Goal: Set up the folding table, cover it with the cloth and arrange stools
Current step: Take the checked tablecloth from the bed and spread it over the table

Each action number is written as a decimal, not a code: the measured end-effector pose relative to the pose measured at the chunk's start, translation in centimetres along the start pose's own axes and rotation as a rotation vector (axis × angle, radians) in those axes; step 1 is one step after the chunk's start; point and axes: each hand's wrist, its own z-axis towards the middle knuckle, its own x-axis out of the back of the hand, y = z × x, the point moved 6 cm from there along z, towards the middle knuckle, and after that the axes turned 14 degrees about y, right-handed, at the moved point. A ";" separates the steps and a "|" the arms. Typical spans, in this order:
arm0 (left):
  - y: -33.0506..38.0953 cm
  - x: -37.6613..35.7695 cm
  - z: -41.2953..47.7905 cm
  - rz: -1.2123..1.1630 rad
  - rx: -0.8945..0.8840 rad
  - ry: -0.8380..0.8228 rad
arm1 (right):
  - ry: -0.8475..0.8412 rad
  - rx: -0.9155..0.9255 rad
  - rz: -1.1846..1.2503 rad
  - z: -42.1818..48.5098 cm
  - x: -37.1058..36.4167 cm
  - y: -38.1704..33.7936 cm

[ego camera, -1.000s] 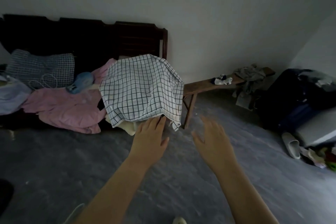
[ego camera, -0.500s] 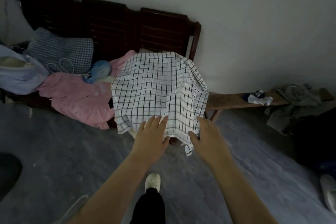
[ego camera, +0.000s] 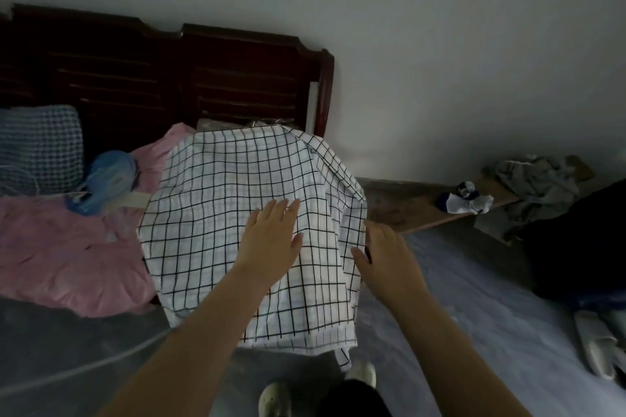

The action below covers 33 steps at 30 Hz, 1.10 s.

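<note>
A white cloth with a black grid pattern (ego camera: 216, 213) lies draped over a raised shape at the end of a dark wooden sofa (ego camera: 237, 78); what is under it is hidden. My left hand (ego camera: 271, 237) rests flat on top of the cloth, fingers spread. At the cloth's right edge, my right hand (ego camera: 389, 257) touches the hanging fold with its fingers partly curled. Whether it grips the fabric cannot be told. No folding table or stool shows in the head view.
Pink bedding (ego camera: 61, 247), a blue checked cushion (ego camera: 37, 142) and a blue bundle (ego camera: 105, 176) lie on the sofa. A low wooden bench (ego camera: 406, 206) with socks and grey clothes stands right. Dark bags (ego camera: 582, 240) and slippers (ego camera: 596, 349) sit far right. My shoes are below.
I have stepped closer to the sofa. Both hands went from reaching in the air to touching the checked cloth, the left one sliding up onto its top.
</note>
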 end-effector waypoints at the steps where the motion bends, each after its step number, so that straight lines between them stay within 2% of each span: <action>1: -0.2 -0.7 1.6 0.002 -0.006 -0.003 | -0.011 -0.007 -0.011 1.5 -0.6 0.6; 4: -0.7 -3.4 6.2 0.012 0.001 -0.015 | -0.044 -0.017 -0.028 6.6 -2.5 2.5; 13: -2.1 -11.6 21.0 0.043 0.176 -0.017 | -0.168 0.011 -0.014 23.8 -11.3 8.4; 20: -5.4 -21.0 31.9 0.110 0.131 -0.099 | -0.241 0.027 -0.002 34.9 -20.5 11.7; 26: -8.5 -29.0 36.1 0.212 0.050 -0.166 | -0.318 0.021 -0.019 38.7 -27.9 14.7; 29: -10.2 -30.8 37.1 0.303 0.021 -0.103 | -0.346 0.009 -0.018 38.6 -30.9 15.9; 33: -12.6 -32.3 37.9 0.312 0.068 -0.075 | -0.233 0.066 -0.047 37.7 -33.6 16.5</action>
